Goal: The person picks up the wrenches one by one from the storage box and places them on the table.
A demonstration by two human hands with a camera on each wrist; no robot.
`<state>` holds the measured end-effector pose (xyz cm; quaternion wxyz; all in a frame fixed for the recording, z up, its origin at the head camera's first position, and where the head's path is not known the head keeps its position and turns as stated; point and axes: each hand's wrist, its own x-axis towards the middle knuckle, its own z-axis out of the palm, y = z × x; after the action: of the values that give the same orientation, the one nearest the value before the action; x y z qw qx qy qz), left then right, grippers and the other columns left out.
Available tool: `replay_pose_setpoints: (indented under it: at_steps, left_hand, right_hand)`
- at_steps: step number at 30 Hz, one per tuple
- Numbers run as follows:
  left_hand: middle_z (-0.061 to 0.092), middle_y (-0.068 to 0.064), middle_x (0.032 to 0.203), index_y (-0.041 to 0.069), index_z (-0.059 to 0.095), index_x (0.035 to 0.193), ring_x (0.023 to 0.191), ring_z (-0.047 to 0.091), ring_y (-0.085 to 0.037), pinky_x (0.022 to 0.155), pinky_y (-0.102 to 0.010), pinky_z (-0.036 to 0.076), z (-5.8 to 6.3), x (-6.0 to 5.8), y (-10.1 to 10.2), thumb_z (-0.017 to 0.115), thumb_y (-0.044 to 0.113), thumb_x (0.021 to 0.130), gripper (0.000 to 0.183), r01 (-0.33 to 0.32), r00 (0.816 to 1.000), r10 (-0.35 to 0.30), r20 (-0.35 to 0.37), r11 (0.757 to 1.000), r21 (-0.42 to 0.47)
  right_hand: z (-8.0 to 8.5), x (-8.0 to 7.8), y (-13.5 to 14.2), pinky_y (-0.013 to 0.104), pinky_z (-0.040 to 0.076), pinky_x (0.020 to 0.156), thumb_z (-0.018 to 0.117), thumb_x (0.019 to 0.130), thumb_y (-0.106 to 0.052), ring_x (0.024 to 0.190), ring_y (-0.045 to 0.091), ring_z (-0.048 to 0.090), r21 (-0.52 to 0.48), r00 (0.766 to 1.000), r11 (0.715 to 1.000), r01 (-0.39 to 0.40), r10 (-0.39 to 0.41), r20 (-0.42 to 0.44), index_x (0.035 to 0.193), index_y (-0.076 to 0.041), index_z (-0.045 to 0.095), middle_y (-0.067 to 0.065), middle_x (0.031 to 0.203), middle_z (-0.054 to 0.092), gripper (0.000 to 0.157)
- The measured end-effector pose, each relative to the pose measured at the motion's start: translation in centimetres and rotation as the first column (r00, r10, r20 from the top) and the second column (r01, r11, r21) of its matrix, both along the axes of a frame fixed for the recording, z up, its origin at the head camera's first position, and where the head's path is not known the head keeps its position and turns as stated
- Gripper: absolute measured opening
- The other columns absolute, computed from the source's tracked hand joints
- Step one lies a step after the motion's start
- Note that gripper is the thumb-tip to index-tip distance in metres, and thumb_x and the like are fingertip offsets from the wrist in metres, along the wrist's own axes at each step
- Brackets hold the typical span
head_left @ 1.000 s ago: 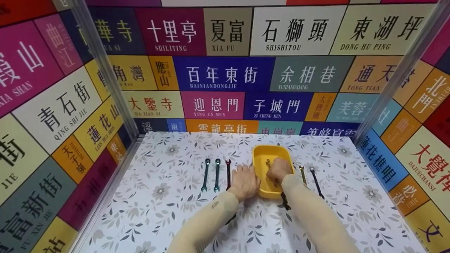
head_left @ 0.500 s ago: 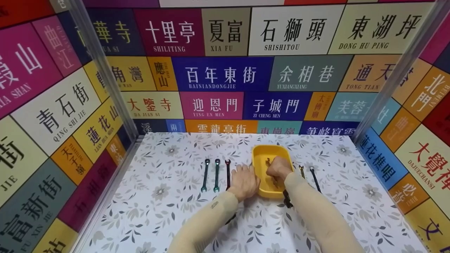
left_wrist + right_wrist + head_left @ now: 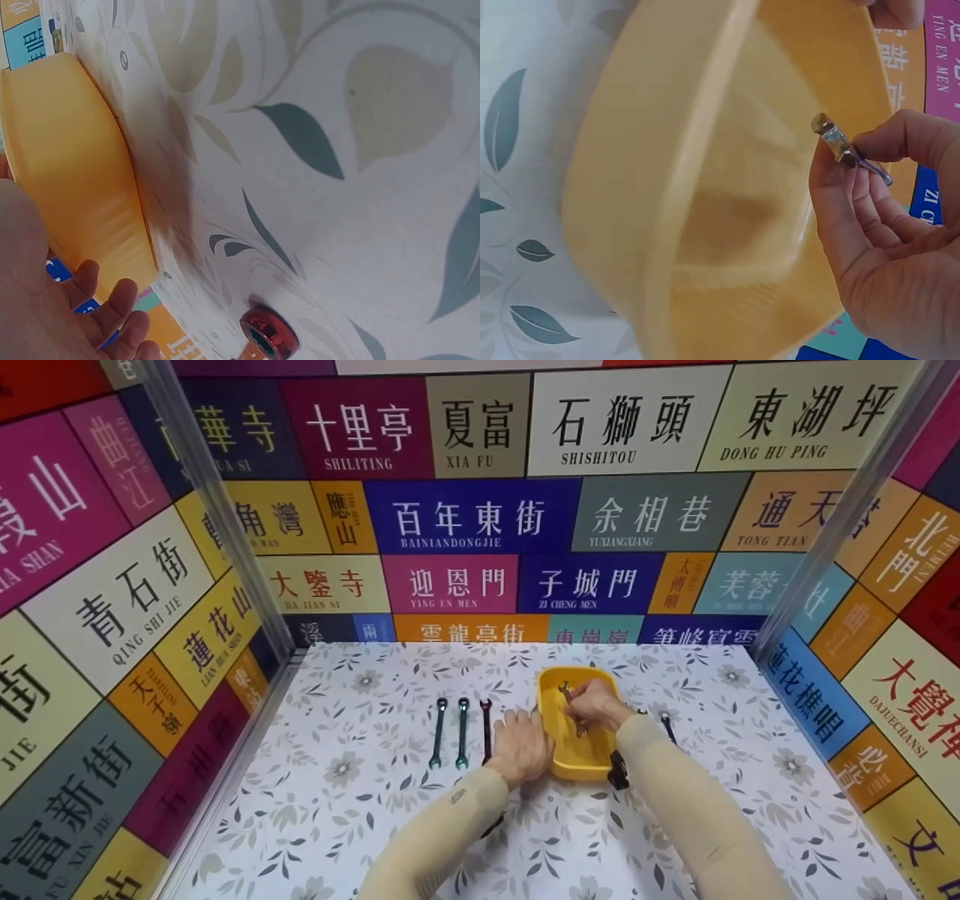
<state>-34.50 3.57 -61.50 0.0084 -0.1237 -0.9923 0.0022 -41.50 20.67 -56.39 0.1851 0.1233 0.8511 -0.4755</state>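
Note:
A yellow plastic box [image 3: 581, 770] stands on the table. My left hand [image 3: 520, 746] grips its left side, the thumb at the rim and the other fingers loosely bent along the outer wall [image 3: 82, 157]. Over the inside of the box, my right hand [image 3: 596, 703] pinches a small metal wrench [image 3: 840, 142] between thumb and index finger. The open end of this wrench [image 3: 565, 688] points away from me; its middle is hidden by the fingers. Just left of my left hand lies a red wrench [image 3: 487, 724], partly covered by that hand.
Two blue-green wrenches [image 3: 450, 735] lie side by side further left. Right of the box, a dark wrench [image 3: 667, 726] and the tip of a gold one [image 3: 643, 712] show past my right sleeve. Panels printed with characters [image 3: 472, 517] enclose the flowered tabletop [image 3: 360, 802].
My right hand has risen and moved slightly away from me with the wrench, showing more of it and of the box's floor. The left hand stays at the box's left side.

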Motion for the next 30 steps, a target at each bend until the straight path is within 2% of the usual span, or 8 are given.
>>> replay_pose_setpoints:
  at_steps: [6,14,20,26,30]
  left_hand:
    - [0.067,-0.013,0.127,0.009,0.059,0.139,0.12,0.062,-0.031,0.105,-0.05,0.057,-0.1,0.0,0.0,0.036,0.048,0.117,0.051,0.008,1.0,-0.008,-0.003,1.0,0.002]
    - [0.067,-0.012,0.129,0.011,0.058,0.142,0.12,0.061,-0.03,0.108,-0.049,0.057,-0.1,0.0,-0.1,0.035,0.05,0.116,0.052,0.004,1.0,-0.004,0.007,1.0,0.003]
    - [0.067,-0.013,0.13,0.011,0.057,0.143,0.122,0.062,-0.03,0.11,-0.05,0.056,0.0,0.2,-0.2,0.033,0.049,0.116,0.052,0.003,1.0,-0.004,0.009,0.999,0.044]
    - [0.069,-0.012,0.125,0.011,0.06,0.135,0.119,0.062,-0.03,0.106,-0.049,0.056,-0.2,0.1,-0.3,0.038,0.049,0.115,0.049,0.003,1.0,-0.002,-0.012,0.999,0.045]
    - [0.068,-0.012,0.124,0.011,0.06,0.135,0.119,0.062,-0.03,0.106,-0.05,0.056,-0.3,0.1,-0.2,0.037,0.048,0.115,0.048,0.004,1.0,-0.003,-0.008,0.998,0.056]
  right_hand:
    - [1.0,0.0,0.6,0.032,0.067,0.07,0.073,0.095,-0.001,0.087,0.021,0.071,-0.058,1.0,0.998,0.011,-0.011,-0.003,0.126,-0.001,0.063,0.007,0.104,0.064,0.032]
    - [2.0,0.4,1.6,0.032,0.068,0.072,0.071,0.095,0.002,0.101,0.027,0.074,-0.105,1.0,0.994,0.018,-0.021,-0.023,0.137,0.003,0.062,0.01,0.111,0.067,0.044]
    - [2.7,0.6,2.4,0.032,0.067,0.07,0.069,0.096,0.002,0.093,0.023,0.071,-0.141,0.999,0.99,0.003,-0.01,-0.048,0.14,0.005,0.06,0.009,0.11,0.065,0.045]
    - [2.8,0.3,3.3,0.033,0.067,0.067,0.068,0.096,0.001,0.079,0.019,0.066,-0.138,0.999,0.99,0.015,-0.022,-0.046,0.131,0.002,0.06,0.008,0.102,0.064,0.035]
    - [2.9,0.3,4.0,0.032,0.067,0.068,0.068,0.096,0.001,0.081,0.018,0.066,-0.125,0.999,0.992,0.032,-0.037,-0.036,0.123,-0.001,0.059,0.007,0.102,0.062,0.028]
